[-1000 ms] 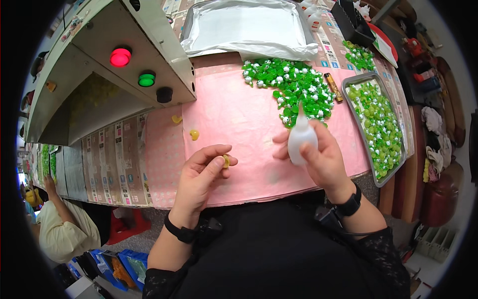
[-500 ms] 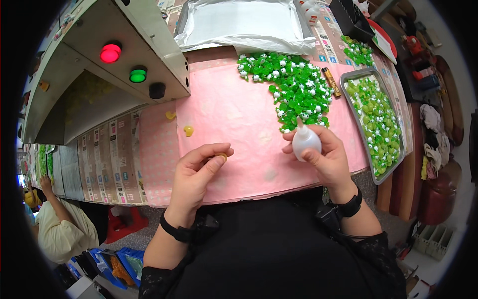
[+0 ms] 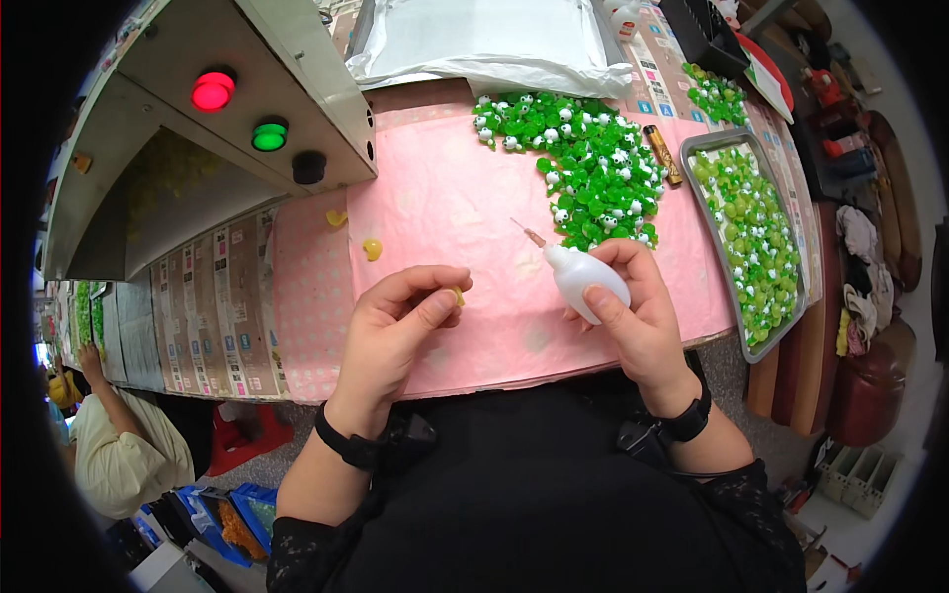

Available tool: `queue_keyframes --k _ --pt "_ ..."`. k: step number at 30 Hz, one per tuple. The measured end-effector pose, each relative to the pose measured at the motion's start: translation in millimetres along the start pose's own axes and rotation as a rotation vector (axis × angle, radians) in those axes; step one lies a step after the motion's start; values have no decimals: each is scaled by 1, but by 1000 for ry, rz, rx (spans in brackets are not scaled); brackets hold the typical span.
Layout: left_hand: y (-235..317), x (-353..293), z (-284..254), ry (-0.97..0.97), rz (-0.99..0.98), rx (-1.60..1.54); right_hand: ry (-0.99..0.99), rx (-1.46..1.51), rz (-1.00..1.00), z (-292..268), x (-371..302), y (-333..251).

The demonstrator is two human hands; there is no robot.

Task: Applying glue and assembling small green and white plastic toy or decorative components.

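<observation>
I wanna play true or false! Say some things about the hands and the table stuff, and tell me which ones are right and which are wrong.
1. The right hand holds a white bottle. True.
2. The left hand is empty. False: the left hand pinches a small yellow piece.
3. The red button and the green button are both on the machine. True.
4. The tray with green pieces is to the left of the pink sheet. False: the tray is on the right of the pink sheet.
5. The bottle's thin tip points up and to the left in the picture. True.
</observation>
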State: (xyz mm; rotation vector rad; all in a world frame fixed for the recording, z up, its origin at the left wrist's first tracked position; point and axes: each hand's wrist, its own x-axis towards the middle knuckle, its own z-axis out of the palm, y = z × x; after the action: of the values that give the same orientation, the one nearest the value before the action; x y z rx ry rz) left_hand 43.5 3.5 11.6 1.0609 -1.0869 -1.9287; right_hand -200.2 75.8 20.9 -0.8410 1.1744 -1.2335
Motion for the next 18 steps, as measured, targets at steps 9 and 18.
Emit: queue_keyframes --k 9,18 --pt "-1 4 14 -106 -145 -227 119 33 -248 -2 5 -6" --pt "-19 2 2 -252 -240 -530 117 -55 -453 -3 2 -12"
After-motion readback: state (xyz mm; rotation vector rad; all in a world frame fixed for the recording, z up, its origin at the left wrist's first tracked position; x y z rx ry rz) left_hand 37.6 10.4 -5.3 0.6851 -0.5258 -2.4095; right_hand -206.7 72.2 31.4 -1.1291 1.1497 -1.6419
